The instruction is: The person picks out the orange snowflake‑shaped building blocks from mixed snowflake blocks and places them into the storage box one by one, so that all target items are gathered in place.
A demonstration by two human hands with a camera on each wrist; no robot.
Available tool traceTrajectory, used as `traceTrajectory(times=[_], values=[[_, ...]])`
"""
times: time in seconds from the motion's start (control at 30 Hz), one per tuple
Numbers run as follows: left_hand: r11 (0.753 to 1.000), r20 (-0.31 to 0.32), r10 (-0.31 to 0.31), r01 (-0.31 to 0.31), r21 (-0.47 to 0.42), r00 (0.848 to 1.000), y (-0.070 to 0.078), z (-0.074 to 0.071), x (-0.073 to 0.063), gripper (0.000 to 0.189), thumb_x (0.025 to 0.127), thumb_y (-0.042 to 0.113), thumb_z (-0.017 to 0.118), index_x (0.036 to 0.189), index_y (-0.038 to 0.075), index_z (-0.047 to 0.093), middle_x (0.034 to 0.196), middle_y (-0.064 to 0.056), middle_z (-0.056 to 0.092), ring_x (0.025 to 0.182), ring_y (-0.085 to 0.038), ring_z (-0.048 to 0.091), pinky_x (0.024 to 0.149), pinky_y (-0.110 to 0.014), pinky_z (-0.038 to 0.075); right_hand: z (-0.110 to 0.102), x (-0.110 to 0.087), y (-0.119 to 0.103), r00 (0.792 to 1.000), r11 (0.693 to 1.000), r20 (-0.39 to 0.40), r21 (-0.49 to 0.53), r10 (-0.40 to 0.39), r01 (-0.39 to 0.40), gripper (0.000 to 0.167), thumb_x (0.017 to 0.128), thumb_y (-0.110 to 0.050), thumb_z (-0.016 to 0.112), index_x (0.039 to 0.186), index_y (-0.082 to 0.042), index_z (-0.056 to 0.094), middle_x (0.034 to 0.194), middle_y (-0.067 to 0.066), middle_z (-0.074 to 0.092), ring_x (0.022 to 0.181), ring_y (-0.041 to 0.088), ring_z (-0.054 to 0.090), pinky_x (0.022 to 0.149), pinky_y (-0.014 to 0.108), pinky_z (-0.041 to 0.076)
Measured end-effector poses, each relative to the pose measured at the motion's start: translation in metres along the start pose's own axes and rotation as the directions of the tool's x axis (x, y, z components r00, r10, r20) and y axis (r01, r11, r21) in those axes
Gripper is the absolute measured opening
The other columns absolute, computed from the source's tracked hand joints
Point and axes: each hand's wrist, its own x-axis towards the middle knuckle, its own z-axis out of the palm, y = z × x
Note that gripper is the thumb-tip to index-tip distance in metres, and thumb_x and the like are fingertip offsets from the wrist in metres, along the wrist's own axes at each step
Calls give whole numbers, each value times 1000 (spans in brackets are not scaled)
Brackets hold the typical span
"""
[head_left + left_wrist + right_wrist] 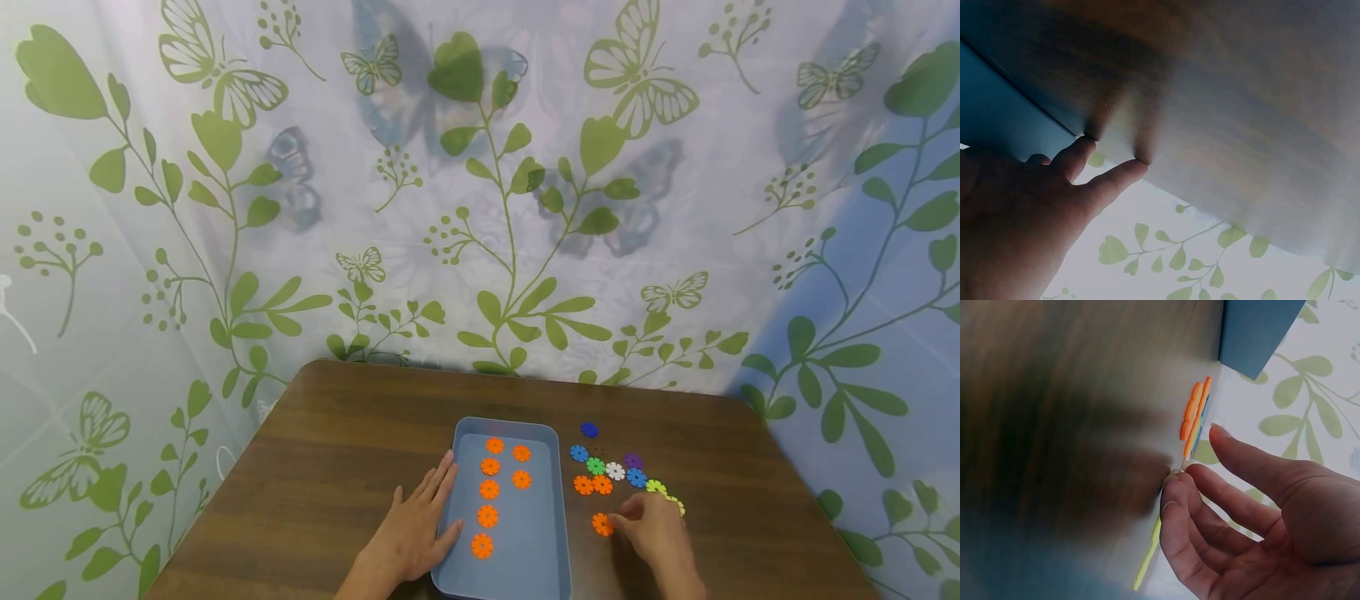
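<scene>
My left hand (417, 521) rests with straight fingers along the left rim of a grey-blue tray (543, 542), its thumb reaching over the near left side. In the left wrist view two fingertips (1141, 164) of this hand show against the brown table. Inside the tray lie several orange notched plastic discs (487, 516) in two columns. My right hand (657, 533) is right of the tray, fingertips right at the edge of a single orange disc (602, 524) on the table. In the right wrist view its thumb stands apart from the bent fingers (1179, 487).
Right of the tray are more notched discs: two orange ones (583, 485), a green one (596, 466), a white one (615, 472), blue ones (637, 477), a purple one (633, 460) and yellow-green ones (656, 487). A leaf-and-butterfly curtain (525, 250) hangs behind the brown table (337, 433).
</scene>
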Motion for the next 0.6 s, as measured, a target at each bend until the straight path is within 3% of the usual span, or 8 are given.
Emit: traceTrajectory(times=[0.37,0.6], values=[[999,-31,35,-35,22,999,-4,4,1,77,111,43,56,170,3,27,180,-15,20,153,-48,42,102,-88,35,5,1,-8,1000,1000,27,-22,-1,2,30,83,-22,94,89,0,74,79,4,69,73,22,60,69,45,54],[1000,-15,14,-14,7,1000,-1,1,-1,77,110,42,58,170,3,28,180,-14,20,155,-45,41,105,-87,34,7,2,-13,998,999,52,-25,39,-38,33,79,-21,97,89,-1,72,80,4,65,74,23,57,68,43,51]])
